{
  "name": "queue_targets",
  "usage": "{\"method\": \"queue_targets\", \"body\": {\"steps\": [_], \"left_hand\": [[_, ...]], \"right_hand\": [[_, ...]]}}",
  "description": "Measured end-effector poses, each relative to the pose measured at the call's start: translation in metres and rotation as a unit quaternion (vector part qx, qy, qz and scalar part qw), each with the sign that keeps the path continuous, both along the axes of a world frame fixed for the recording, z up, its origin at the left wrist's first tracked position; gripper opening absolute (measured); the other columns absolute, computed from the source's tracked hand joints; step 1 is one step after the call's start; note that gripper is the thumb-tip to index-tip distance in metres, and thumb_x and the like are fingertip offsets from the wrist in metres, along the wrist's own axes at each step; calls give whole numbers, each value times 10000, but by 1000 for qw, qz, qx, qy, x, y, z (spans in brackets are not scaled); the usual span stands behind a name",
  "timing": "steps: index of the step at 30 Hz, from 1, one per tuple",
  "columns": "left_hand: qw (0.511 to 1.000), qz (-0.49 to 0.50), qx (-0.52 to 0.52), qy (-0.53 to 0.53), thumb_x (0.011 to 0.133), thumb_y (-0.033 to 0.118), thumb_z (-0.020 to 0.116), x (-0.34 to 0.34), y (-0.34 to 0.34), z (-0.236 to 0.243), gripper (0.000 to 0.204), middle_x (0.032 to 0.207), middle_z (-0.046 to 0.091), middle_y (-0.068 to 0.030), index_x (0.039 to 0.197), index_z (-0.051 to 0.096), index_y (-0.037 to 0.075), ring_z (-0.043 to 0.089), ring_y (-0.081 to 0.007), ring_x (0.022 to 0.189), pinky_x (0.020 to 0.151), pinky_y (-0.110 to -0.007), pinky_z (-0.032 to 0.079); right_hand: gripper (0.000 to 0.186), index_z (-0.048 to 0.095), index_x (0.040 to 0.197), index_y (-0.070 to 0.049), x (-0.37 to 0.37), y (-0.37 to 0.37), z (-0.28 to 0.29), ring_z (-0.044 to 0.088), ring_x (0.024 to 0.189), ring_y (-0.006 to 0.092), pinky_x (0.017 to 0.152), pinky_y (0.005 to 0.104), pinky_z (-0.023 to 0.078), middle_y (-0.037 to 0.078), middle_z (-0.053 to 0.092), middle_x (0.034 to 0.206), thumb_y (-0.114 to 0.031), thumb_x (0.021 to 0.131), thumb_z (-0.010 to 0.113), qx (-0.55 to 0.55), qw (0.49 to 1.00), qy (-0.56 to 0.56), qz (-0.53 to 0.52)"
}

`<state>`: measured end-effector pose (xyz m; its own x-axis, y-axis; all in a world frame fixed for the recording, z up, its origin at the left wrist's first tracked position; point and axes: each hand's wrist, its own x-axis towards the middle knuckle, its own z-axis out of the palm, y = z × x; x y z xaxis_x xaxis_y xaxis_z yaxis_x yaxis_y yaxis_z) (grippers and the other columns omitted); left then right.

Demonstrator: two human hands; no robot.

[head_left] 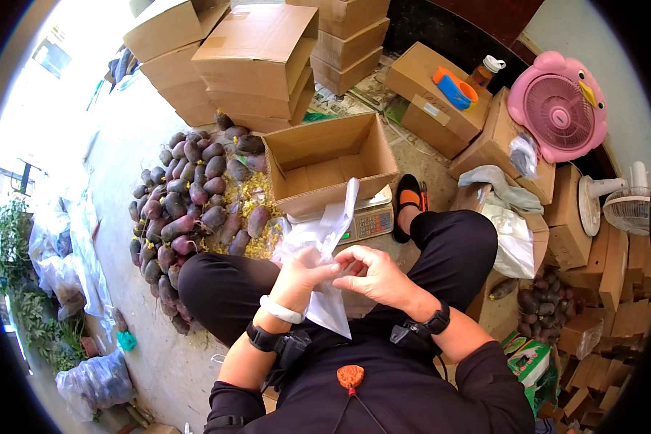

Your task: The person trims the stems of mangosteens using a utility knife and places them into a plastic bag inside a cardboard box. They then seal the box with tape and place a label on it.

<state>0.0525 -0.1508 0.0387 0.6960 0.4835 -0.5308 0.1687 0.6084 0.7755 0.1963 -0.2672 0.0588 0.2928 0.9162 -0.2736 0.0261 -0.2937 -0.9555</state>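
Observation:
A thin white plastic bag (318,235) hangs in front of my lap, its top flaring up and its lower part (330,312) dangling below my hands. My left hand (301,281) is closed on the bag, thumb pointing right. Close beside it, my right hand (377,275) has its fingers curled in a pinch at the bag's edge. Just beyond stands an open, empty cardboard carton (325,163) on a digital scale (370,223) with a keypad. Left of the carton lies a large heap of dark purple, oblong fruits or tubers (177,206); their kind is unclear.
Yellow shreds (247,192) lie among the heap. Stacked cartons (253,61) stand beyond it. At right are a pink fan (557,108), a white fan (626,199), an orange-and-blue tape dispenser (456,88) on a box, and a smaller purple pile (546,307). Plastic sheeting (65,253) lies far left.

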Motion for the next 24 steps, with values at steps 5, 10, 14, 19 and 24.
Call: {"method": "queue_targets", "body": {"steps": [5, 10, 14, 19, 24], "left_hand": [[998, 15, -66, 2, 792, 126, 740, -5, 1, -2, 271, 892, 617, -4, 1009, 600, 44, 566, -88, 775, 650, -235, 427], [985, 122, -107, -60, 842, 109, 690, -4, 4, 9, 275, 962, 648, -20, 1087, 588, 39, 618, -118, 832, 700, -243, 470], [997, 28, -46, -50, 850, 107, 688, 2, -1, 0, 227, 931, 643, -37, 1033, 608, -1, 607, -110, 829, 704, -243, 478], [988, 101, -9, -113, 867, 73, 647, 8, -1, 7, 233, 958, 663, -58, 1081, 614, -14, 627, -130, 850, 754, -267, 499], [945, 224, -117, -209, 895, 58, 623, -3, 23, 27, 89, 942, 662, -54, 975, 597, 89, 653, -186, 881, 786, -371, 553]], "right_hand": [[93, 634, 866, -16, -1, 5, -18, 553, 686, 60, 631, 220, 460, 1, 618, 810, -101, 877, 672, 49, 994, 92, -45], [167, 619, 988, -49, 24, 0, -20, 620, 823, 106, 685, 256, 517, 18, 652, 909, -207, 965, 570, -4, 959, 261, -107], [396, 522, 1031, -82, 8, 11, -11, 534, 792, 62, 678, 220, 462, -34, 560, 880, -431, 895, 650, -16, 961, 275, -2], [415, 454, 654, -100, 11, 29, -24, 414, 670, 37, 533, 249, 351, -79, 442, 673, -306, 815, 776, 83, 993, 80, 5], [151, 587, 765, -75, 56, 39, -4, 621, 739, 335, 633, 427, 510, 119, 598, 808, -213, 812, 630, 49, 871, -487, 48]]}}
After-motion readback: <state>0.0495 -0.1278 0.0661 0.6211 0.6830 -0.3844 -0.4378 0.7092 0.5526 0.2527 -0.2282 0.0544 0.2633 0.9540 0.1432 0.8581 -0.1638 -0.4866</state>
